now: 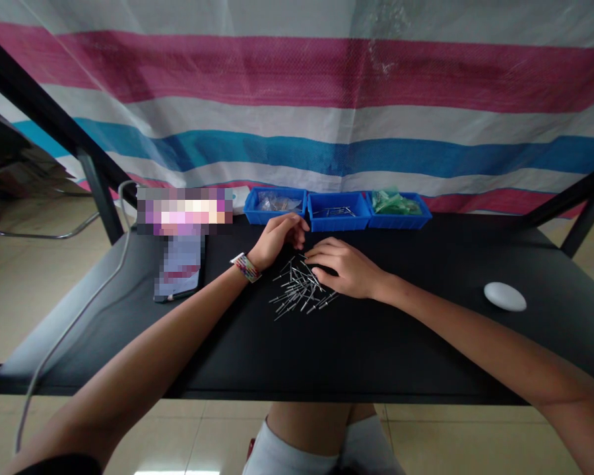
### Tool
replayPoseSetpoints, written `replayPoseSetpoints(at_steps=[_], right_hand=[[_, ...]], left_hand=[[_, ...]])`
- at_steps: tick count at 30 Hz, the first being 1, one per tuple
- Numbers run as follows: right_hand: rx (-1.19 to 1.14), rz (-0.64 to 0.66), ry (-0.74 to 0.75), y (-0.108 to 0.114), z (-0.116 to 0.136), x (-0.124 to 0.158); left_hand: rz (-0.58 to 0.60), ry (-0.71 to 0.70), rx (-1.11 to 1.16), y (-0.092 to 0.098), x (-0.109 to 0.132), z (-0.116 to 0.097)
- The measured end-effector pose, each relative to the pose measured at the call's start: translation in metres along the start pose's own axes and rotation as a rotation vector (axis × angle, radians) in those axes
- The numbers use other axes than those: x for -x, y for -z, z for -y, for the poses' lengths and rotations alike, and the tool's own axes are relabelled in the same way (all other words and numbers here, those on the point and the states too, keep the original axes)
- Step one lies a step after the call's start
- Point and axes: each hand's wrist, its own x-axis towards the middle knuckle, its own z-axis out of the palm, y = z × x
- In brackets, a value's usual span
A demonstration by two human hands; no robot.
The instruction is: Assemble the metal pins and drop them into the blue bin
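Metal pins [299, 290] are lying in a loose heap on the black desk [386, 356]. Right hand [344, 267] is hovering at the heap's edge; curled left hand [278, 237] is hanging before the blue bins [339, 223]. Cannot tell whether either grip is holding a pin.

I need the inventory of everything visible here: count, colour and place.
Table: one, black, centre.
Bins: three, blue, table's back.
Metal pins: many, silver, piled centrally; more in middle bin.
Plastic pieces: uncountable, clear, left bin.
Plastic material: uncountable, green, right bin.
Rounded object: one, white, table's right.
Pixelated items: count unclear, mixed colours, table's left.
Cable: one, whitish, left.
Sheet: one, multicoloured stripes, behind table.
Frame bars: several, black, sides.
Floor: one, beige, below.
Bracelet: one, multicoloured, left wrist.
Shorts: one pair, pale, below table.
Left hand: one, behind pins.
Right hand: one, pins' right side.
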Motion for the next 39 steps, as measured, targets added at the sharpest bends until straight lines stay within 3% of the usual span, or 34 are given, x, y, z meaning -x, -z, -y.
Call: replayPoseSetpoints(at_steps=[18,23,29,39], right_hand=[[0.178,-0.120,-0.226,0.003,-0.019,0.001],[-0.109,-0.232,-0.240,-0.002,-0.023,0.000],[-0.497,-0.385,-0.396,-0.008,-0.035,-0.001],[-0.718,-0.459,-0.453,-0.007,-0.041,0.000]], left_hand=[[0.028,-0.016,-0.070,-0.002,0.002,-0.004],[0.074,-0.042,-0.117,-0.003,0.003,-0.007],[0.218,-0.079,-0.228,-0.004,0.003,-0.009],[0.207,-0.147,-0.256,-0.002,-0.001,0.004]])
